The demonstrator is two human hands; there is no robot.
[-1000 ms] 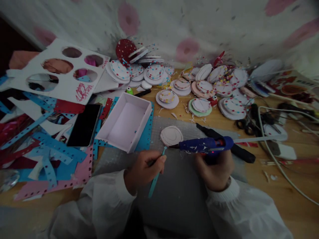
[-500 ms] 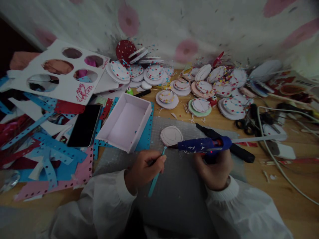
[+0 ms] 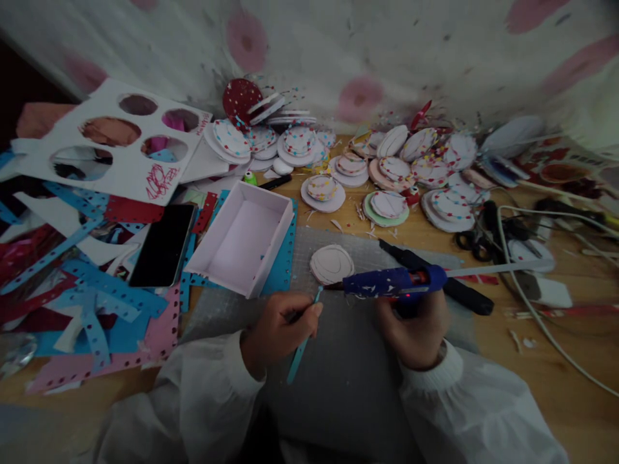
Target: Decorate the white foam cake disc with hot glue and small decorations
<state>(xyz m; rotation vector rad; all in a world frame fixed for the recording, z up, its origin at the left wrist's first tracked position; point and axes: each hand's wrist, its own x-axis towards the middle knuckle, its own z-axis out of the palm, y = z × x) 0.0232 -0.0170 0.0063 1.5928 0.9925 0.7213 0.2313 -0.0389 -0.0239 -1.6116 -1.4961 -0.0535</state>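
Note:
A narrow teal strip (image 3: 300, 351) is pinched between the fingers of my left hand (image 3: 285, 325), its upper end pointing away from me. My right hand (image 3: 416, 328) is wrapped round the handle of a blue glue gun (image 3: 387, 282), which points left. The gun's dark nozzle is at the upper end of the strip; whether they touch is too small to tell. Just beyond the nozzle a round white disc (image 3: 331, 264) with a curved line on it lies on the grey cutting mat (image 3: 348, 374).
A white open box (image 3: 242, 238) and a black phone (image 3: 163, 245) lie left of the mat, beside piled paper scraps (image 3: 91, 283). Layered discs (image 3: 323, 192) line the back. A black-handled cutter (image 3: 464, 296), scissors (image 3: 474, 246) and a white cable (image 3: 536, 316) lie to the right.

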